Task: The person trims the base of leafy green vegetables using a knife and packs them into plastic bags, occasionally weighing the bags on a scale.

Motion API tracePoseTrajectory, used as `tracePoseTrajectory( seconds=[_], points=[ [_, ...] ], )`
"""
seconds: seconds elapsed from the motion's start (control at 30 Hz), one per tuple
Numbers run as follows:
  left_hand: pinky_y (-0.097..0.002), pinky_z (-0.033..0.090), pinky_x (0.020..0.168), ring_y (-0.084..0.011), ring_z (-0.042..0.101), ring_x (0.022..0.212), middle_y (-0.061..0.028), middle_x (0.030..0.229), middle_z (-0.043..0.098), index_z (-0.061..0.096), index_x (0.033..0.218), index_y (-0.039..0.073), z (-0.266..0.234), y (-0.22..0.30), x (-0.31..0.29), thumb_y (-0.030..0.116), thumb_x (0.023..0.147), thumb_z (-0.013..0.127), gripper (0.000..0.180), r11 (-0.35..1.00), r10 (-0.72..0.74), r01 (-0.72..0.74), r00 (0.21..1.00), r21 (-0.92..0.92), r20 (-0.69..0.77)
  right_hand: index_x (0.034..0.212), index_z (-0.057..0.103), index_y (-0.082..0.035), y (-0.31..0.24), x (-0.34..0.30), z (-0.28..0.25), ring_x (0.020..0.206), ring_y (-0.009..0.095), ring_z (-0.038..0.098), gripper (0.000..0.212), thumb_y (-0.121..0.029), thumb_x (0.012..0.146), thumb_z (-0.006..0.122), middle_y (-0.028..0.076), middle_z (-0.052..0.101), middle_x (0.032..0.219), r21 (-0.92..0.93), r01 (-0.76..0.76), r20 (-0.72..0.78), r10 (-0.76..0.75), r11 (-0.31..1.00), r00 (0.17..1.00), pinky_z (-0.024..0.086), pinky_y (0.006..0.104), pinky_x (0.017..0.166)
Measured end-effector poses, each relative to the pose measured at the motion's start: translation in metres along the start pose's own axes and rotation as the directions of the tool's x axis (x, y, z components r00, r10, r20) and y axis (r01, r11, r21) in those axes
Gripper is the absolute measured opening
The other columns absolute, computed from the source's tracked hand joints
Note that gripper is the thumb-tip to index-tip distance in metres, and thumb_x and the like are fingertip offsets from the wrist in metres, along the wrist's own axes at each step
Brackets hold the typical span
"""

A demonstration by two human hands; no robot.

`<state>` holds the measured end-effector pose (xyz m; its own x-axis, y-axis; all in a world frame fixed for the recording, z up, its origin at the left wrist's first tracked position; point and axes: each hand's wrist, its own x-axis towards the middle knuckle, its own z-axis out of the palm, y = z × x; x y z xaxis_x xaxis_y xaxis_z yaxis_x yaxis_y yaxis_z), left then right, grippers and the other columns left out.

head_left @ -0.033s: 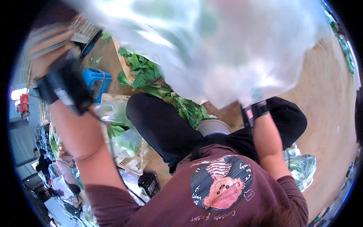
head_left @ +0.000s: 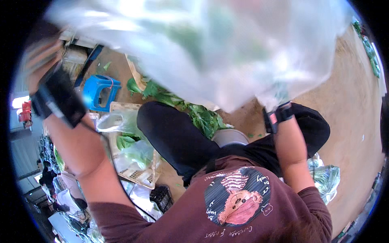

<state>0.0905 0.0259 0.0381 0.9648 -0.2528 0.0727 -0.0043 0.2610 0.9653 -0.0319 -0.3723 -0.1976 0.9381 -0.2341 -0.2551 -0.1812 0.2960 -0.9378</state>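
A big translucent plastic bag (head_left: 227, 48) with blurred green leaves inside fills the top of the view. My right hand (head_left: 280, 94) is at the bag's lower right corner, closed on the gathered plastic; its fingers are largely covered by the film. Off to the left, my left hand (head_left: 42, 60) is raised near the bag's left edge. Its fingers look stretched out, though motion smears them, and I see nothing in them. Black devices are strapped to both wrists. Loose leafy greens (head_left: 202, 119) lie beyond my bent knees.
A blue plastic stool (head_left: 101, 91) stands to the left. Nearer is a cream crate (head_left: 148, 176) with bagged greens, beside a black crate (head_left: 161, 196). A grey bucket (head_left: 230, 137) sits between my legs. Another bag of greens (head_left: 326, 182) rests on the floor at right.
My left hand has moved a little further left. The bag has shifted and spread toward the left, and my right hand has moved slightly right, still on the bag.
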Motion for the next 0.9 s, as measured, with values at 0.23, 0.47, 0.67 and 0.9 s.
tracePoseTrajectory(
  seconds=[0.23, 0.47, 0.67, 0.9],
  points=[
    [-0.0327, 0.041, 0.089, -0.0216, 0.051, 0.1, -0.0087, 0.114, 0.051, 0.044, 0.12, 0.004, -0.117, -0.001, 0.015, 0.022, 0.087, 0.043, 0.037, 0.966, -0.068, 0.037, 0.991, -0.257, -0.114, 0.126, 0.04, -0.002, -0.173, 0.061, 0.129, 0.119, 0.025, 0.04, 0.073, -0.043, 0.072, 0.066, 0.017, 0.044, 0.126, -0.296, 0.418, 0.324, -0.322, 0.859, 0.89, 0.034, 0.0334, 0.098],
    [-0.0361, 0.038, 0.094, -0.0232, 0.047, 0.109, -0.0083, 0.124, 0.046, 0.038, 0.126, 0.007, -0.182, -0.089, 0.034, 0.03, 0.088, 0.041, 0.045, 0.998, -0.021, 0.019, 1.0, -0.065, -0.017, 0.111, 0.052, -0.005, -0.23, 0.176, 0.244, 0.088, 0.029, 0.058, 0.035, -0.025, 0.083, 0.052, 0.019, 0.06, 0.1, -0.821, 0.564, 0.507, -0.569, -0.09, 0.647, 0.045, 0.0387, 0.075],
    [-0.0423, 0.034, 0.089, -0.0187, 0.042, 0.113, -0.0019, 0.129, 0.042, 0.033, 0.131, 0.016, -0.17, -0.087, 0.023, 0.057, 0.079, 0.048, 0.068, 0.986, -0.147, 0.103, 0.901, -0.127, -0.408, 0.114, 0.051, -0.006, -0.236, 0.205, 0.238, 0.087, 0.027, 0.059, 0.037, -0.026, 0.083, 0.053, 0.016, 0.06, 0.102, -0.859, 0.417, 0.51, -0.573, -0.297, 0.642, 0.045, 0.0378, 0.075],
    [-0.0391, 0.036, 0.084, -0.0193, 0.045, 0.107, -0.0038, 0.116, 0.049, 0.043, 0.119, 0.017, -0.171, -0.083, -0.029, 0.055, 0.079, 0.05, 0.056, 0.97, -0.135, 0.023, 0.878, -0.241, -0.459, 0.117, 0.051, -0.007, -0.227, 0.214, 0.099, 0.087, 0.025, 0.059, 0.04, -0.026, 0.083, 0.053, 0.014, 0.06, 0.105, -0.871, 0.188, 0.473, -0.674, -0.453, 0.567, 0.046, 0.0369, 0.075]
  ],
)
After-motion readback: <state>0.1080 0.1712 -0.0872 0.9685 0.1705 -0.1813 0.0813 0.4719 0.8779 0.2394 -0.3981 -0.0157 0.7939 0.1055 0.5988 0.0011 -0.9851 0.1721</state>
